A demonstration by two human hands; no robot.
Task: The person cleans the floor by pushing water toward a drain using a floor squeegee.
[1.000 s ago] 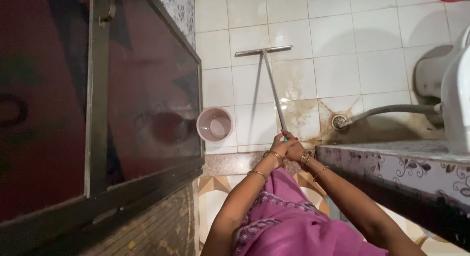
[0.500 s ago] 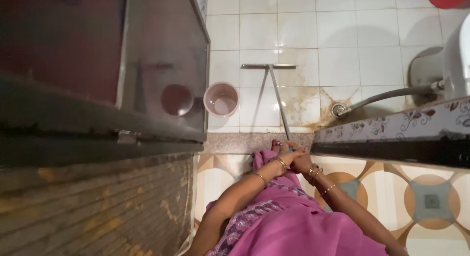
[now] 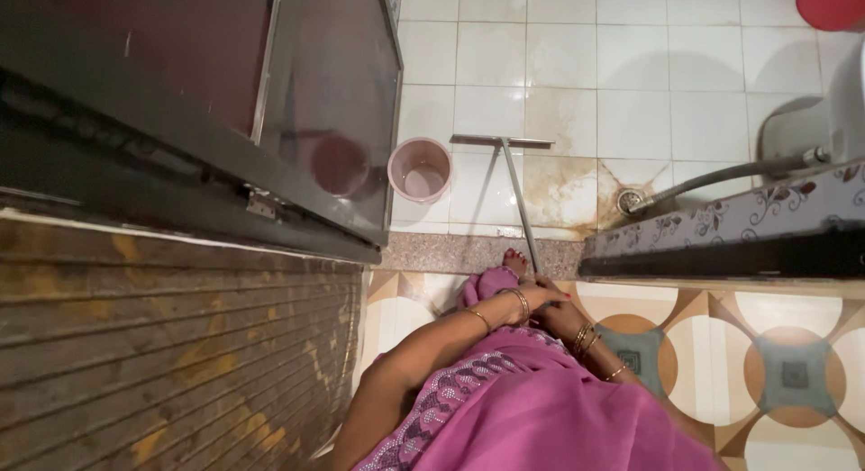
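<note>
Gripping the floor wiper's handle [image 3: 521, 203], left hand [image 3: 538, 296] closed over its top end, right hand [image 3: 560, 316] clasped just below, pink mug [image 3: 420, 169] left of the wiper blade [image 3: 501, 141].

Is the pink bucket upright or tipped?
Upright: the pink bucket stands on the white tiled floor, its round mouth facing up.

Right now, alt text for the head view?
Seen from above, a person's left hand and right hand grip the handle of a floor squeegee whose blade rests on white floor tiles with brown stains. A pink bucket stands beside a dark open door.
</note>
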